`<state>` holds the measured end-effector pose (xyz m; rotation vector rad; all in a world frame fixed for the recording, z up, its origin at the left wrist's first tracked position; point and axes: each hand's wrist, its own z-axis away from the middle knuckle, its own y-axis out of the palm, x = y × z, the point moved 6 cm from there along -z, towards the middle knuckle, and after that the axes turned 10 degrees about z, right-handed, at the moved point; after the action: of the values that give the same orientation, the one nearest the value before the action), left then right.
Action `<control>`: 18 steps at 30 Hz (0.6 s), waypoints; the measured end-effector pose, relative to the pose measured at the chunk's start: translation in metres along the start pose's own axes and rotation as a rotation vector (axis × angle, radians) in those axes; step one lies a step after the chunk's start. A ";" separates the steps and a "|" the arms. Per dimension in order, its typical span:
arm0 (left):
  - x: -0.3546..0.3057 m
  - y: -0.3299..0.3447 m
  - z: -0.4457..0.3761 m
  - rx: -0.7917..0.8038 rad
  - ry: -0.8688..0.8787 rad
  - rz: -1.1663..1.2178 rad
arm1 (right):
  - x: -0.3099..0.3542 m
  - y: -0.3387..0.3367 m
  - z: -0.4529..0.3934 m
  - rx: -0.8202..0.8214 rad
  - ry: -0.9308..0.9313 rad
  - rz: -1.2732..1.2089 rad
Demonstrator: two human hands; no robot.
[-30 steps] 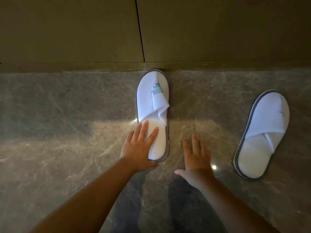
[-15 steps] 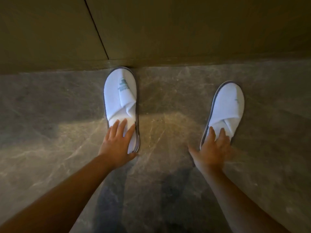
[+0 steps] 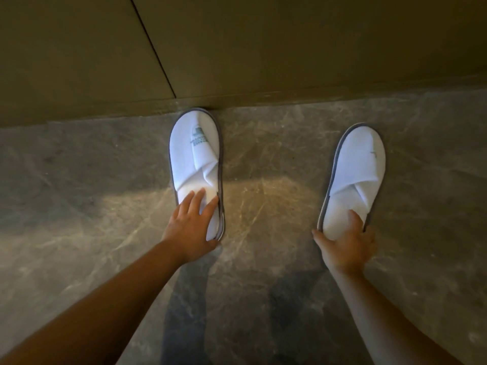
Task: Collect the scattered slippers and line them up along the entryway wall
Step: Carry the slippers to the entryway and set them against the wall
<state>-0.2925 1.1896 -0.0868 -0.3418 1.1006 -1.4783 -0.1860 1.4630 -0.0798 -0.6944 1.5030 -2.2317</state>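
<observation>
Two white slippers with grey soles lie on the marble floor. The left slipper (image 3: 195, 159) carries a grey logo, and its toe touches the wall's base. My left hand (image 3: 190, 227) lies flat on its heel, fingers spread. The right slipper (image 3: 355, 169) lies a little away from the wall, its toe tilted slightly to the right. My right hand (image 3: 347, 246) grips that slipper's heel, thumb out on the left, fingers curled over the sole's edge.
An olive-brown wall (image 3: 263, 48) with a dark vertical seam (image 3: 152, 46) runs across the top. The grey-brown veined marble floor (image 3: 263, 206) fills everything below it. Bare floor separates the two slippers. My shadow falls on the floor between my arms.
My right hand has moved right from the bare floor to the right slipper's heel and closed on it. My left hand has stayed on the left slipper.
</observation>
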 end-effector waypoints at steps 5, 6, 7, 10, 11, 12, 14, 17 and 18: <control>0.002 0.000 0.001 0.014 0.000 -0.031 | 0.042 0.019 0.027 0.121 -0.329 0.091; 0.002 0.000 0.001 0.016 0.003 -0.040 | 0.052 0.025 0.032 0.150 -0.381 0.125; 0.002 -0.001 0.000 0.018 0.005 -0.047 | 0.060 0.030 0.035 0.170 -0.414 0.150; 0.001 -0.002 0.000 0.024 0.008 -0.044 | 0.078 0.039 0.039 0.176 -0.428 0.157; 0.001 -0.002 0.000 0.024 0.012 -0.041 | 0.082 0.041 0.040 0.170 -0.424 0.152; 0.001 -0.002 0.000 0.023 0.015 -0.041 | 0.085 0.042 0.041 0.167 -0.424 0.148; 0.002 -0.002 0.000 0.019 0.013 -0.044 | 0.089 0.046 0.042 0.170 -0.434 0.147; 0.002 -0.001 0.000 0.016 0.015 -0.057 | 0.092 0.049 0.041 0.164 -0.437 0.177; 0.002 0.000 0.000 0.015 0.015 -0.057 | 0.093 0.049 0.041 0.156 -0.434 0.189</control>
<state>-0.2938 1.1878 -0.0875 -0.3547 1.0987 -1.5414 -0.2369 1.3636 -0.0947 -0.8784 1.1196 -1.8800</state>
